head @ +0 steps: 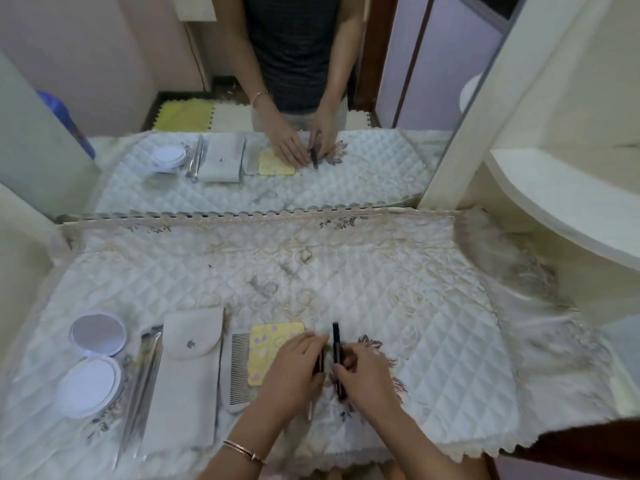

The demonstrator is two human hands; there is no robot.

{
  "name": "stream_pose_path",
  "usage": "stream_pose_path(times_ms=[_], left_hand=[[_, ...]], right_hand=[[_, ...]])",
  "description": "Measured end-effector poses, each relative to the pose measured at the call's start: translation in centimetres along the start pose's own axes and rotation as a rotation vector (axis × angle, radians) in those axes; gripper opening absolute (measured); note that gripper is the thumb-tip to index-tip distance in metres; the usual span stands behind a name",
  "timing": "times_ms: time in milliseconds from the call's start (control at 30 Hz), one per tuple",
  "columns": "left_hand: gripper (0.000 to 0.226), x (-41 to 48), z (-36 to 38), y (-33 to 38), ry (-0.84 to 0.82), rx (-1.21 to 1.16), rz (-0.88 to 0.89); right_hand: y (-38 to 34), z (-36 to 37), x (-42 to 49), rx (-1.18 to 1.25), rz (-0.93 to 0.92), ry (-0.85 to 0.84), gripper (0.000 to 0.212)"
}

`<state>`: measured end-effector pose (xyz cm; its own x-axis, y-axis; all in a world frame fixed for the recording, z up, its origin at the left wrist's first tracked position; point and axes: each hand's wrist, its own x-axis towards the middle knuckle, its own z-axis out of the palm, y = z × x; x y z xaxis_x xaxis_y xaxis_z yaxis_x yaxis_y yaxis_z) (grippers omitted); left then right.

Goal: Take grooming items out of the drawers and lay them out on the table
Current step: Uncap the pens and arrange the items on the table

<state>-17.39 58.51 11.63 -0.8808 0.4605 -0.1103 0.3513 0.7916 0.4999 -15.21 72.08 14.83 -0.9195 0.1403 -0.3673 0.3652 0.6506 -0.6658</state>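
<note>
On the quilted white cloth of the table lies a row of items: an open round compact mirror, a clear packet of metal tools, a grey snap pouch, a grey comb and a yellow patterned card. My left hand rests over a dark slim stick beside the card. My right hand holds a black pencil-like stick lying on the cloth, its tip pointing away from me.
A large mirror stands along the table's back edge and reflects the person and the items. A cream curved shelf unit rises at the right. The cloth's lace edge hangs over the near side.
</note>
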Motion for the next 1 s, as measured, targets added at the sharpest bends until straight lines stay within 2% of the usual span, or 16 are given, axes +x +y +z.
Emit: stream_pose_path(times_ms=[300,433,533,600,667,733,767,900,933,1000], left_hand=[[0.06,-0.2,0.2,-1.0,0.0,-0.048,0.006],[0.057,-0.6,0.5,-1.5,0.049,-0.076,0.044],[0.064,-1.3,-0.4,-1.4,0.106,-0.161,0.045],[0.07,-1.8,-1.0,-1.9,0.058,-0.133,0.052],[0.07,-2.2,-0.8,-3.0,-0.007,0.094,0.071],[0.064,-2.4,-0.5,-2.9,-0.232,0.167,0.016],[0.062,-2.4,-0.4,-2.5,-0.255,0.183,-0.014],[0.061,-2.2,0.0,-1.1,-0.157,0.166,-0.082],[0.062,-2.1,0.3,-0.9,-0.079,0.158,-0.079],[0.07,-1.8,0.8,-0.5,-0.032,0.185,-0.092]], right_hand=[[-1.0,0.8,-0.4,-0.016,-0.01,0.051,0.025],[-1.1,1.3,-0.3,0.013,-0.021,0.074,0.028],[-0.9,1.1,-0.3,0.036,-0.035,0.069,0.025],[-0.8,1.1,-0.2,0.021,-0.079,0.051,0.022],[-0.6,1.0,0.0,-0.007,-0.122,0.033,0.021],[-0.4,0.9,0.1,-0.013,-0.133,0.009,0.024],[-0.4,0.8,0.2,-0.021,-0.14,-0.005,0.025],[-0.1,0.8,0.5,-0.024,-0.133,-0.045,0.034],[0.0,0.8,0.7,-0.018,-0.142,-0.052,0.034],[0.1,0.5,0.9,-0.02,-0.158,-0.068,0.034]])
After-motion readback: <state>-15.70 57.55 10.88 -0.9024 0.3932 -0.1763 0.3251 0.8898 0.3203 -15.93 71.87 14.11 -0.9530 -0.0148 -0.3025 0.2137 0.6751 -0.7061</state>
